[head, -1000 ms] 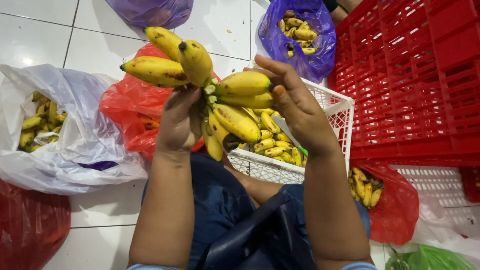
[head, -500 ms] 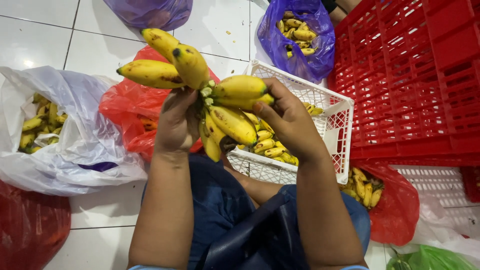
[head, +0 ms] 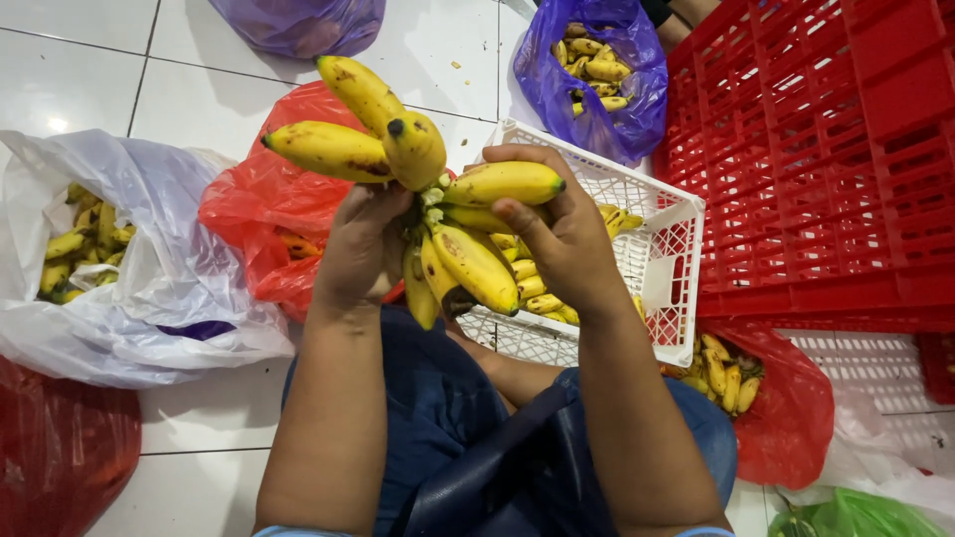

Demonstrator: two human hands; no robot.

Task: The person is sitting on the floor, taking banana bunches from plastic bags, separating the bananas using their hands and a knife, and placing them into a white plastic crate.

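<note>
Yellow bananas (head: 438,209), one bunch, held up over the lap and just in front of the white crate (head: 657,249). The left hand (head: 363,249) is wrapped tight around the bunch's stem end from the left, and the right hand (head: 557,234) is closed on it from the right, thumb over one fruit. Loose small bananas lie in the crate. A red bag (head: 254,214) sits just behind the left hand, a white bag (head: 169,288) of bananas lies further left, a purple bag (head: 607,70) sits beyond the crate, and red crates (head: 826,159) are stacked at right.
</note>
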